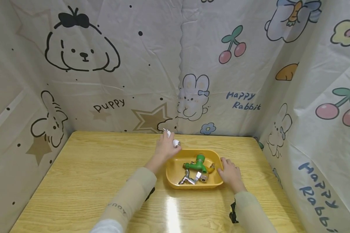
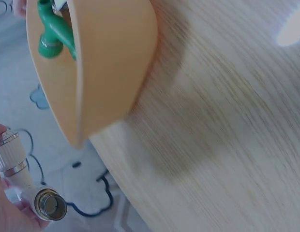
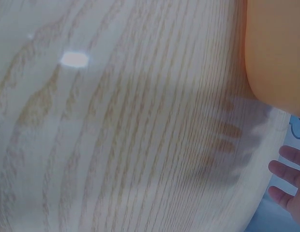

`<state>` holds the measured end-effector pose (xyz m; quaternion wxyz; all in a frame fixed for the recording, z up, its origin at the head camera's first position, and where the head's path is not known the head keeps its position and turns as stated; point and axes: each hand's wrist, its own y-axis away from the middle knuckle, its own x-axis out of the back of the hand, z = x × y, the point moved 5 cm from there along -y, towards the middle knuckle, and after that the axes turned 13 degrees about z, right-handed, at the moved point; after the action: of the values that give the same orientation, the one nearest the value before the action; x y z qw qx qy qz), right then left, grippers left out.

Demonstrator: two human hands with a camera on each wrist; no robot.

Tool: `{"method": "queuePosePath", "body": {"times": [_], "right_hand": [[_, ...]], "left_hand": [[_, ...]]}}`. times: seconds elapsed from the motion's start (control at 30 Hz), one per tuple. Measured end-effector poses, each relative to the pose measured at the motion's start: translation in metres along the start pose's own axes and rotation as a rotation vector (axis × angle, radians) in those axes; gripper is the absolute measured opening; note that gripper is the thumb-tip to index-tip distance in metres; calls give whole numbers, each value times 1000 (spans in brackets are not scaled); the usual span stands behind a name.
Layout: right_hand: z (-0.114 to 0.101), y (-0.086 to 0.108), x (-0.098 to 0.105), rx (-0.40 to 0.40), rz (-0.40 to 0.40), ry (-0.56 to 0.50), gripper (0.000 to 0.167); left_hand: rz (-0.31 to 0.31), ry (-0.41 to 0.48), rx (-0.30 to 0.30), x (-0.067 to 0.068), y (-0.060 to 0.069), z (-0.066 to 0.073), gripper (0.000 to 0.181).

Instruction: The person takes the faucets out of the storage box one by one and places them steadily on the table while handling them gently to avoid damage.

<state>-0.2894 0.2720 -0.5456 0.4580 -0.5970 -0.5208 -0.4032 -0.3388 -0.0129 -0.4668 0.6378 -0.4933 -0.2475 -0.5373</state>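
Note:
My left hand grips a white tap with metal ends, above the back left corner of the yellow plastic tub. In the left wrist view the white tap shows a round threaded metal opening; the palm and fingers partly cover it. My right hand is at the tub's right side, its thumb side against the rim and its other fingers loosely extended. Inside the tub lie a green tap, a chrome tap and a yellow piece with a metal end, partly hidden.
The tub stands on a wood-grain table, right of its middle. A printed cloth hangs behind the table's back edge and along both sides. A bright light reflection falls on the tabletop in front of the tub.

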Motion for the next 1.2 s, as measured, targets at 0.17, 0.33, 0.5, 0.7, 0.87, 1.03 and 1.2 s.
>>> {"method": "queuePosePath", "body": {"times": [0.17,0.33,0.5,0.7,0.87,1.03,1.2], "right_hand": [[0,0,-1,2,-1,7,55],[-1,0,0,7,6,8,54],[-1,0,1,6,4,2,54],[-1,0,1,6,1,5,54],[0,0,0,-1,-2,7,54],[0,0,0,5,1,10,54],[0,0,0,7,6,5,53]], "left_hand": [[-8,-37,13,0,-2,-20,69],[-46,-49,20,-5,2,-38,73],[-61,-33,52,-10,7,-54,72],[-72,-58,84,-18,13,-70,70],[-105,-87,104,-22,19,-76,70],[-143,-90,117,-28,26,-80,70],[-153,-73,110,-35,32,-85,69]]}}
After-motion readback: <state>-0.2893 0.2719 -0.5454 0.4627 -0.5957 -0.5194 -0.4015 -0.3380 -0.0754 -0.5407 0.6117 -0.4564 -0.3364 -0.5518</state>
